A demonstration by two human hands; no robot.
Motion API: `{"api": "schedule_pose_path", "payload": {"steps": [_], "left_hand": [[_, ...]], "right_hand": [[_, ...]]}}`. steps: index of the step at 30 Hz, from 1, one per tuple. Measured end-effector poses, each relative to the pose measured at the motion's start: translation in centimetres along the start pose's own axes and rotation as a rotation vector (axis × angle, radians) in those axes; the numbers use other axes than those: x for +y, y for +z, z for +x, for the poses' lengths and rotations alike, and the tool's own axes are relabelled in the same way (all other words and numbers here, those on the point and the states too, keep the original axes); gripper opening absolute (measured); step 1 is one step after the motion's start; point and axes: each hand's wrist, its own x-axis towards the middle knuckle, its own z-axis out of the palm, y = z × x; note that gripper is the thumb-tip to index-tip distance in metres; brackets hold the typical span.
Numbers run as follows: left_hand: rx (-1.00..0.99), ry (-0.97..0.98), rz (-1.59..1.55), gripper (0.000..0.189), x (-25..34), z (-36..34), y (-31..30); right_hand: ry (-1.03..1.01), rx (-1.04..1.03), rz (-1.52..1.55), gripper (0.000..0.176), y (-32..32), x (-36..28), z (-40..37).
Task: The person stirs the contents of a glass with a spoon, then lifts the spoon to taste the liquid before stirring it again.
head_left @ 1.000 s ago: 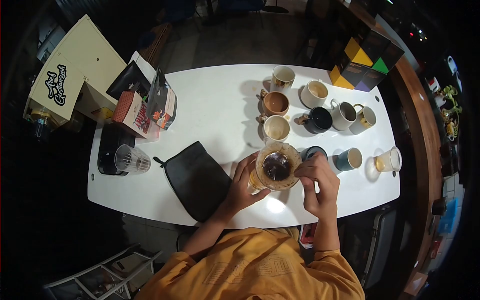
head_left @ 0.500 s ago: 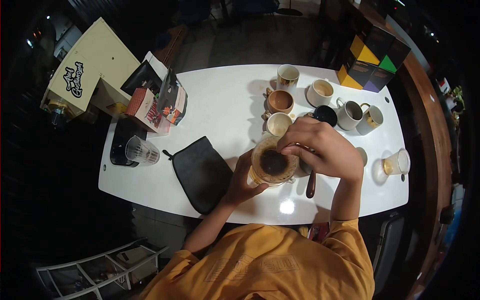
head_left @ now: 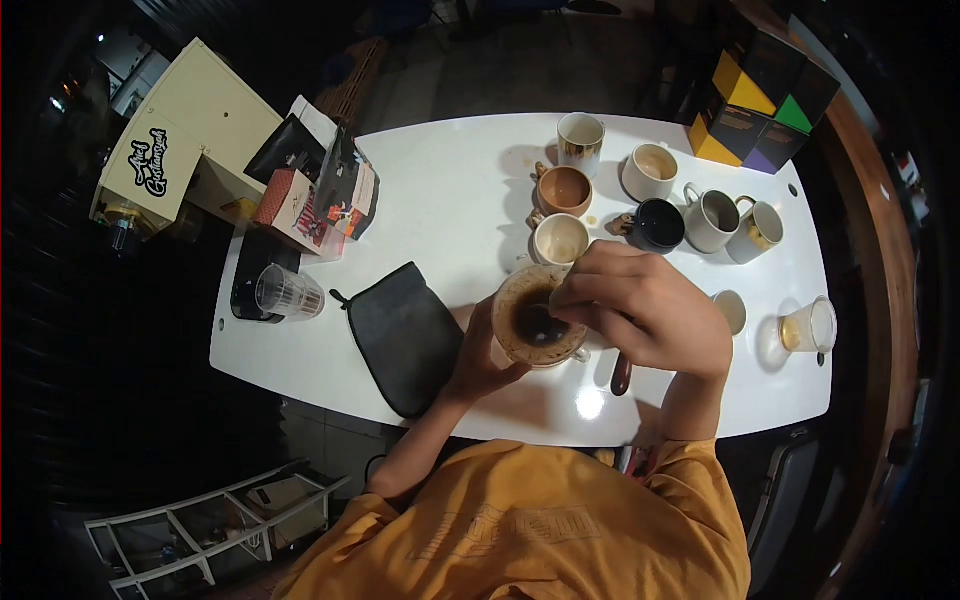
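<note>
A coffee dripper (head_left: 510, 342), its wall coated with wet brown grounds, stands near the table's front edge with dark coffee (head_left: 538, 326) inside. My left hand (head_left: 482, 358) wraps round its left side, thumb along the front. Above its right rim, my right hand (head_left: 650, 308) is closed in a pinch, fingertips over the coffee; what it pinches, if anything, is hidden. A dark brown handle (head_left: 622, 376) sticks out below my right hand, the rest of that object covered. Just behind the dripper stands a cream cup (head_left: 561, 240).
Beyond are a brown cup (head_left: 564, 190), a black cup (head_left: 658, 226) and several mugs. A glass (head_left: 808, 326) stands at right, a clear tumbler (head_left: 290, 293) at left. A black pouch (head_left: 400, 340) lies left of the dripper. Boxes (head_left: 300, 215) and a cream grinder-like machine (head_left: 190, 130) are at far left.
The view has shifted slightly. The dripper looks tilted a little differently, with the coffee surface now shinier. Both hands keep nearly the same hold, and my right fingertips are still over the rim.
</note>
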Motion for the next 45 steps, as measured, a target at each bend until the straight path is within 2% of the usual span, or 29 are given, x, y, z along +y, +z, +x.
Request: {"api": "schedule_pose_path", "payload": {"steps": [3,5,9,13,16,18,21,25,27,30,39,43,45], "left_hand": [[0.012,-0.025,-0.066,0.086,0.0,0.2,0.2],[0.029,-0.007,-0.019,0.087,0.1,0.0,0.2],[-0.042,-0.037,0.021,0.088,-1.4,0.9,0.2],[-0.101,-0.184,0.016,0.088,-1.3,-0.3,0.1],[-0.065,-0.099,0.06,0.088,-0.9,0.0,-0.1],[-0.043,-0.059,0.023,0.088,-0.5,0.1,0.0],[-0.069,-0.073,0.043,0.086,-0.9,0.0,0.0],[-0.024,-0.061,0.022,0.083,-1.0,-0.3,0.0],[-0.097,0.021,0.202,0.082,-1.5,0.0,-0.2],[-0.049,0.052,0.204,0.083,-0.8,-0.2,-0.1],[-0.006,0.05,0.083,0.084,0.4,0.1,-0.3],[0.005,0.076,0.131,0.083,0.1,0.1,-0.2],[0.016,0.04,0.058,0.082,0.3,0.0,0.0]], "right_hand": [[0.002,-0.048,0.007,0.017,0.5,0.3,0.1],[0.04,0.013,-0.051,0.017,0.6,0.0,0.1],[0.04,0.016,-0.114,0.018,0.1,0.3,0.0],[0.063,-0.044,-0.109,0.017,0.2,0.2,-0.2],[0.004,0.0,-0.089,0.016,0.1,-0.2,0.3],[0.061,0.049,-0.032,0.015,0.0,-0.4,0.4],[-0.014,-0.001,-0.01,0.014,0.5,0.3,0.2],[-0.006,-0.023,-0.018,0.013,0.9,0.7,0.4],[0.067,0.01,-0.012,0.012,0.5,0.5,0.5],[0.082,-0.04,-0.019,0.011,0.5,0.1,0.5],[0.026,0.04,-0.014,0.009,0.7,-0.4,0.7],[0.069,-0.02,-0.072,0.007,0.7,-0.5,0.7],[0.082,-0.027,-0.019,0.007,1.1,-0.5,0.5]]}}
